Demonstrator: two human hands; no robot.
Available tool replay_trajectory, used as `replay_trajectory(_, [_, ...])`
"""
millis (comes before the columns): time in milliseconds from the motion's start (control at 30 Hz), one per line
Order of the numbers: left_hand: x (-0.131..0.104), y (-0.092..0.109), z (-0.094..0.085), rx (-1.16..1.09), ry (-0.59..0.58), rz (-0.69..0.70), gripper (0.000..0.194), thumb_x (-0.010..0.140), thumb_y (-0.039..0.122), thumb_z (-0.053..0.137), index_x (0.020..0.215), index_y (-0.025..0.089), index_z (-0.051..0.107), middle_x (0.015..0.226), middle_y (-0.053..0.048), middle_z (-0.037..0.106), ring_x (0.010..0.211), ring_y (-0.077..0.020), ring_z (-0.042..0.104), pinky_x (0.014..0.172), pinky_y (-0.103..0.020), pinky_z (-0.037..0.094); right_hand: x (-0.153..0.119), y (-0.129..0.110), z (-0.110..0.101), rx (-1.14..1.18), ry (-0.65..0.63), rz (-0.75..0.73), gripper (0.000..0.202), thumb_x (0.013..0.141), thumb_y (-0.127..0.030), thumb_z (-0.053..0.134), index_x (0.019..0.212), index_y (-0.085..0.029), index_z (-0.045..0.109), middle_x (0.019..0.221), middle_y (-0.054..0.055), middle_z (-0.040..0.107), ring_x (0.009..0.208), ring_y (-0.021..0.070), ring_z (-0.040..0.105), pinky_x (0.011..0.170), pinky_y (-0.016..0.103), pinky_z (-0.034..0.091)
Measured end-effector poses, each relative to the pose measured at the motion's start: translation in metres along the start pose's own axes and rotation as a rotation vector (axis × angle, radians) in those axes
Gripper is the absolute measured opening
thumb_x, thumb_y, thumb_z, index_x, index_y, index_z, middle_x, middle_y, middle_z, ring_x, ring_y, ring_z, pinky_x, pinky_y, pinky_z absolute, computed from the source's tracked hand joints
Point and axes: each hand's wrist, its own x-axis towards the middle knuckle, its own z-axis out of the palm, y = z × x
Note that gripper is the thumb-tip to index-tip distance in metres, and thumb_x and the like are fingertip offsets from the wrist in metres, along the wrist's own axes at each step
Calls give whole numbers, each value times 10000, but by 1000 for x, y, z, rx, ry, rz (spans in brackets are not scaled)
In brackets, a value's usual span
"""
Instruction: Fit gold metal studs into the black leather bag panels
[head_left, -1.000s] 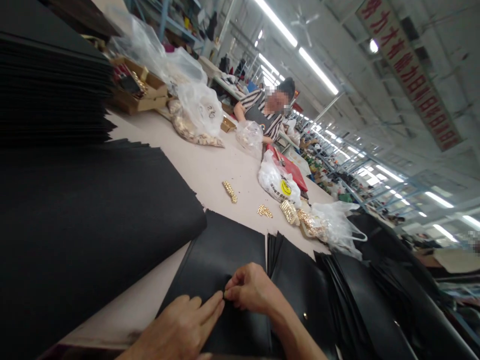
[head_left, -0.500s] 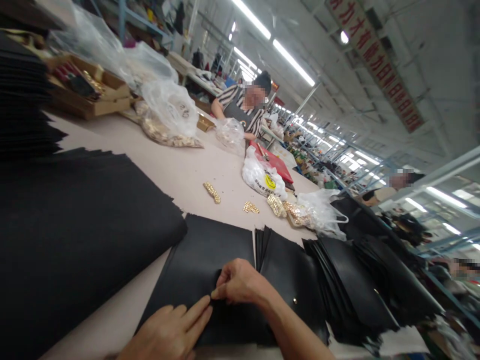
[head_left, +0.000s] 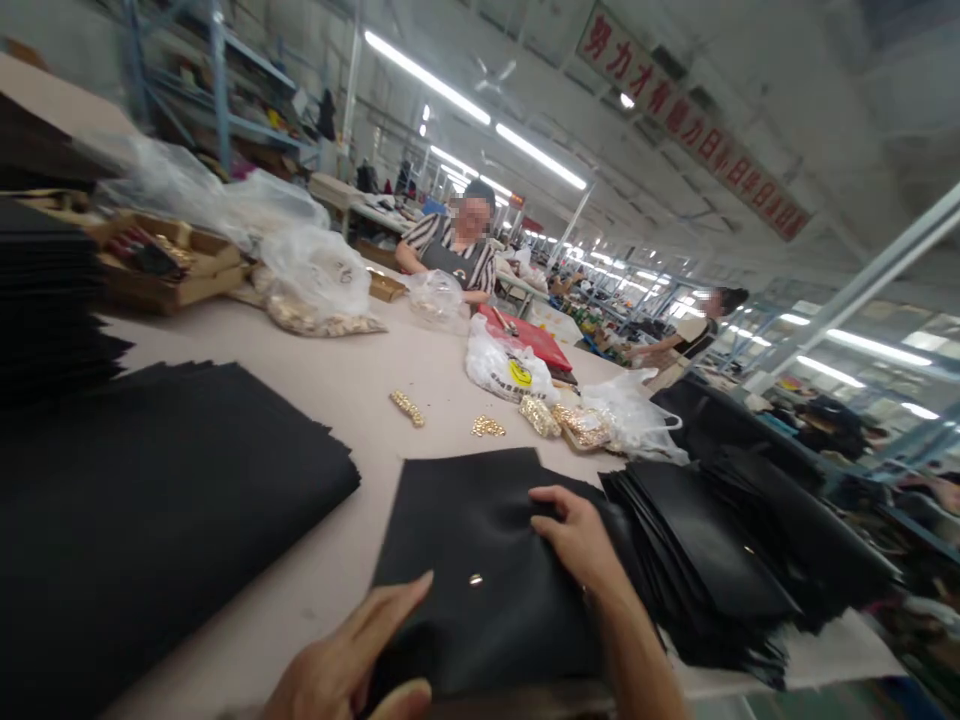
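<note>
A black leather-like sheet (head_left: 457,520) with a small gold metal fitting (head_left: 475,580) lies before me, its right part over another black sheet. My left hand (head_left: 345,650) is at its lower left edge, fingers on top and thumb lower down, with the edge between them. My right hand (head_left: 577,535) grips the sheet near its upper right, where the material wrinkles at the fingertips. The underside of the sheet is hidden.
A large black stack (head_left: 172,480) lies to the left, fanned black sheets (head_left: 697,540) to the right. Beyond are gold fittings (head_left: 487,427), a fittings strip (head_left: 407,408), plastic bags (head_left: 499,365) and a cardboard box (head_left: 172,280). A co-worker (head_left: 450,250) sits across the table.
The top black sheet has shifted right over the neighbouring pile. My hands have parted from the fitting, which now shows, and my right hand has moved to the upper right. The view has turned.
</note>
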Motion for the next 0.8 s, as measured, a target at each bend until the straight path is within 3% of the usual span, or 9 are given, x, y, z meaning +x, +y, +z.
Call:
replay_trajectory(33, [1, 12, -1, -221, -47, -176, 542, 897, 541, 535, 1398, 337, 516, 1242, -57, 679, 723, -179, 649, 734, -290, 507, -4, 11, -22, -8, 23, 2, 437, 720, -298, 606, 1127, -163, 690, 968, 63, 729, 888, 230, 668, 807, 331, 510])
replay_trajectory(67, [3, 21, -3, -458, 6, -306, 616, 897, 642, 447, 1392, 283, 527, 1197, -89, 690, 635, -167, 613, 597, -287, 465, -7, 23, -46, -68, 45, 13, 457, 720, -331, 600, 1137, -166, 688, 992, 74, 734, 914, 249, 675, 824, 350, 514])
replay_trajectory(167, [8, 39, -13, -1013, 25, -517, 798, 881, 744, 331, 1439, 185, 450, 1319, -159, 614, 820, -218, 651, 597, -292, 397, -17, 55, -108, -613, 279, 128, 445, 728, -347, 524, 1076, -148, 719, 979, 165, 734, 910, 344, 686, 846, 465, 502])
replay_trajectory(233, [9, 46, -21, -1169, 22, -544, 829, 875, 759, 330, 1466, 182, 403, 1415, -160, 542, 1014, -262, 630, 700, -318, 389, -27, 61, -123, -753, 377, 160, 466, 760, -400, 490, 1070, -141, 722, 982, 198, 732, 867, 374, 695, 816, 499, 508])
replay_trajectory(267, [8, 48, -24, -1200, 17, -544, 832, 872, 765, 330, 1473, 193, 394, 1443, -152, 519, 1082, -280, 609, 738, -335, 377, -33, 56, -119, -711, 378, 155, 465, 766, -443, 499, 1061, -165, 728, 965, 178, 741, 848, 367, 702, 794, 482, 522])
replay_trajectory(367, [5, 55, -27, -1229, 10, -517, 813, 879, 766, 309, 1482, 225, 382, 1509, -127, 458, 1302, -312, 476, 923, -407, 321, -58, 18, -64, -331, 233, -29, 407, 756, -538, 591, 993, -246, 747, 943, 72, 764, 877, 282, 716, 777, 335, 557])
replay_trajectory(533, [-2, 55, -26, -1199, 29, -388, 791, 896, 752, 291, 1496, 242, 363, 1564, -98, 386, 1458, -256, 282, 1195, -454, 21, -94, -62, 65, 103, -265, -330, 237, 842, -364, 623, 971, -195, 728, 825, 43, 748, 714, 165, 683, 679, 209, 525])
replay_trajectory(667, [-15, 53, -31, -1066, 84, -340, 697, 944, 682, 232, 1518, 294, 313, 1613, -28, 293, 1498, -231, 173, 1225, -459, 29, -104, -90, 129, 284, -365, -235, 234, 827, -363, 637, 950, -181, 718, 586, -8, 651, 515, 115, 551, 504, 192, 410])
replay_trajectory(800, [-31, 53, -43, -799, 170, -268, 669, 930, 649, 361, 1508, 315, 345, 1613, 5, 292, 1498, -299, 163, 1230, -450, 69, -101, -97, 163, 454, -417, -146, 304, 815, -439, 639, 888, -159, 732, 568, 1, 621, 481, 112, 502, 467, 204, 371])
